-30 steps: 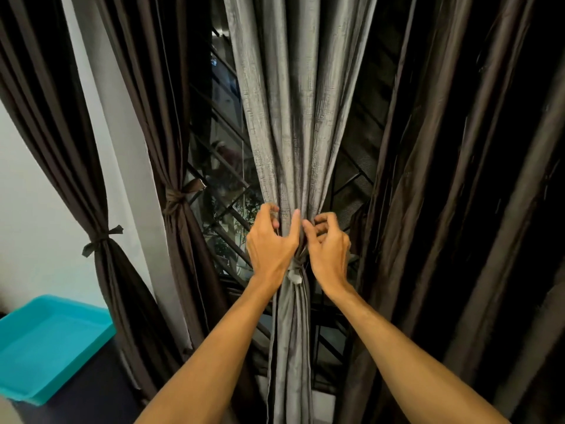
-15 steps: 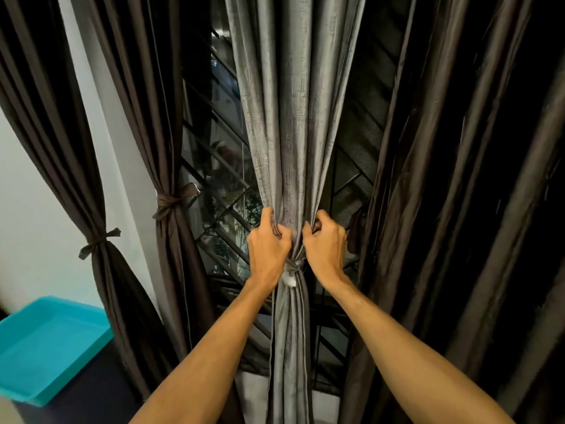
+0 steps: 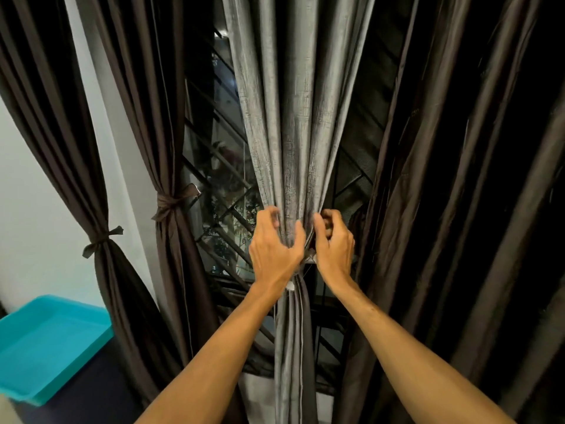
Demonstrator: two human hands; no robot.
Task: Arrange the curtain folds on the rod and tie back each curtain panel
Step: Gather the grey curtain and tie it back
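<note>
**Both hands at the waist of the grey curtain**

Our left hand (image 3: 275,250) curls round the gathered waist of the grey curtain (image 3: 293,133) from its left side, with the thumb laid across the front folds. Our right hand (image 3: 334,250) meets the same bundle from the right, its thumb and bent fingers pinching the outer fold. The curtain runs straight up between the two hands and drops between our forearms. A scrap of its tie (image 3: 309,257) shows in the narrow space between the palms, just under the thumbs.

Low on our left sits a teal tub (image 3: 46,341). On the right a loose dark brown curtain (image 3: 458,209) hangs just beside our right hand, leaving little room there. On the left there is a wider opening before the near brown panel (image 3: 171,270), cinched by its knotted band (image 3: 174,201). Further left is the second brown panel (image 3: 104,286), also tied (image 3: 101,238).

Behind the opening stands the window grille (image 3: 220,179), and a pale wall (image 3: 36,209) lies far left.
</note>
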